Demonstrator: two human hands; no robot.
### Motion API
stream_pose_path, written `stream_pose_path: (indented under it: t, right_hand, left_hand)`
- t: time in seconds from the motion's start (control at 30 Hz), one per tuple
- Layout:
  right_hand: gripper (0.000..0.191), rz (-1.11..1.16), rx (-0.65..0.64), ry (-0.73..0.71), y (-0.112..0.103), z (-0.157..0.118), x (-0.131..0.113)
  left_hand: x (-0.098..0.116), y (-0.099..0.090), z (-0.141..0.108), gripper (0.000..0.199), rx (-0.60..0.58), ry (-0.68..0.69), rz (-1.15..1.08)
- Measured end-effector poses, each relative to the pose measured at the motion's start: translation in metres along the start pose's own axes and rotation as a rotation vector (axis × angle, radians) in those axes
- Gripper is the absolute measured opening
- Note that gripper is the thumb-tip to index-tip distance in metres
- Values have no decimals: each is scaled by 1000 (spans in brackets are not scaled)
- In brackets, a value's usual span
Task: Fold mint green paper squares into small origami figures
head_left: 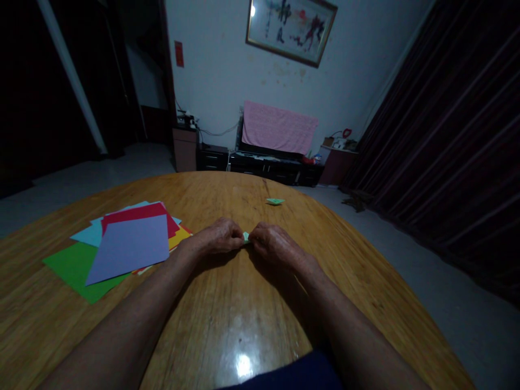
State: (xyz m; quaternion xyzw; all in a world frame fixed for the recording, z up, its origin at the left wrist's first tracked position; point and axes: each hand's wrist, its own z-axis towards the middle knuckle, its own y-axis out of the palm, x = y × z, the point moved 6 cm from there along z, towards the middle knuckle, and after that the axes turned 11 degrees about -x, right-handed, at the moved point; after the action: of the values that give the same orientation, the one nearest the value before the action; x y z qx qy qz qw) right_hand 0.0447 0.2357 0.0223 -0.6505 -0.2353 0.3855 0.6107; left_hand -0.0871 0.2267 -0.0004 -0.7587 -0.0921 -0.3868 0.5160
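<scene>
Between my two hands, just above the wooden table (235, 303), is a small pale green folded paper (246, 236). My left hand (222, 236) pinches its left end, and my right hand (273, 242) pinches its right end. Most of the paper is hidden behind my fingers; only its middle peak shows. Farther back and slightly right, a small green paper boat (275, 201) rests alone on the tabletop.
To the left lies a loose pile of coloured paper: a lavender sheet (132, 246) on top, a green sheet (77, 268), a red sheet (140, 212) and others under it. The round table's edge curves away at the back and right. Beyond stands a low black cabinet (264, 165).
</scene>
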Motion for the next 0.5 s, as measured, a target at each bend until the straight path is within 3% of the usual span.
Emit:
stream_pose_path:
  t: [0.3,0.5]
  right_hand:
    - [22,57,-123,100,10,-1,18]
    - [19,43,-122,125,6,-3,17]
  left_hand:
    - [-10,4,2,17,-63,-82,21]
    - [-8,3,-1,17,-76,-108,27]
